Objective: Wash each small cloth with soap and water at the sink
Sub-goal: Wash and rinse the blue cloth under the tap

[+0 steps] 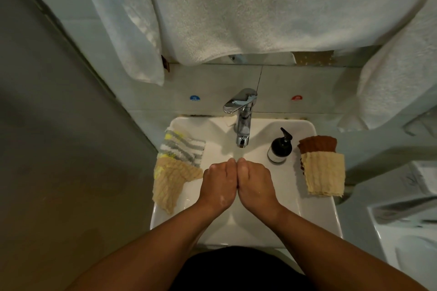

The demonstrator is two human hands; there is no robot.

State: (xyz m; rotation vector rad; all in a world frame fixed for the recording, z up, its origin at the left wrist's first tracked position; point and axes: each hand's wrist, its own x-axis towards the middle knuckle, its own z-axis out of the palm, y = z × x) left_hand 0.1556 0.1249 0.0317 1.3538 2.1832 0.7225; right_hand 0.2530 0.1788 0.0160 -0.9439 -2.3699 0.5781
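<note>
Here, the left hand (218, 183) and right hand (256, 182) press together, empty, under the tap (242, 120). Cloths wait on the sink (314, 210): a striped cloth (182, 146) and tan cloth (169, 184) at its left edge, a yellow cloth (324, 173) over a brown cloth (318, 143) at its right, beside the soap bottle (280, 147). Rinsing off all lather first should keep the next cloth from slipping.

Dim, greenish light throughout. Pale tiled wall (212, 87) across the middle of the frame, marked with 1 blue sticker (194, 98) and 1 red sticker (297, 98). White towels (260, 7) draped across the top. Plain grey wall (47, 149) down the left side. White fixture (406, 231), blurred, at lower right.
</note>
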